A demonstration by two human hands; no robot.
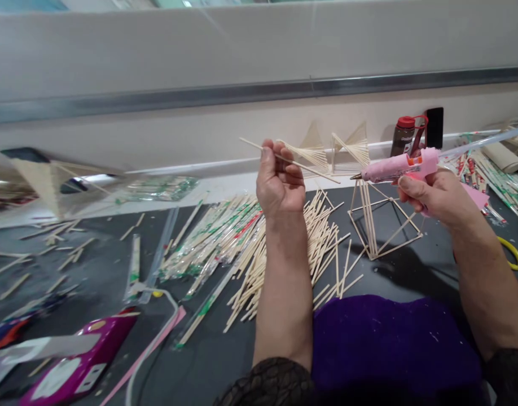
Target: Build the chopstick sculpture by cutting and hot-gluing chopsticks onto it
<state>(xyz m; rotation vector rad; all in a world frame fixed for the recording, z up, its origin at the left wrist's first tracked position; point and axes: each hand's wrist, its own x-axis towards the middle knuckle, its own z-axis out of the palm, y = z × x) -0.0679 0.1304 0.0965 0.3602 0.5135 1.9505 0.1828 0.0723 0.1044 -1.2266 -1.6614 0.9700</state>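
My left hand point(280, 180) is raised over the heap of loose sticks, pinching a thin wooden stick point(314, 171) that slants down to the right. In my right hand point(437, 194) is a pink hot glue gun point(396, 167), its metal nozzle pointing left toward the stick's lower end, with a small gap between them. A clear glue stick point(487, 139) sticks out of its back. Just below the gun, a framework of joined sticks point(371, 225) stands on the dark table. My right fingers partly hide the gun's handle.
Loose sticks point(326, 248) and wrapped chopsticks point(212, 239) cover the middle. Two fan-shaped stick models point(352, 149) lean at the wall beside a red-capped bottle point(403, 135) and a phone point(434, 127). A magenta device point(79, 361) and white cable point(136, 361) lie front left; yellow scissor handles point(515, 254), right.
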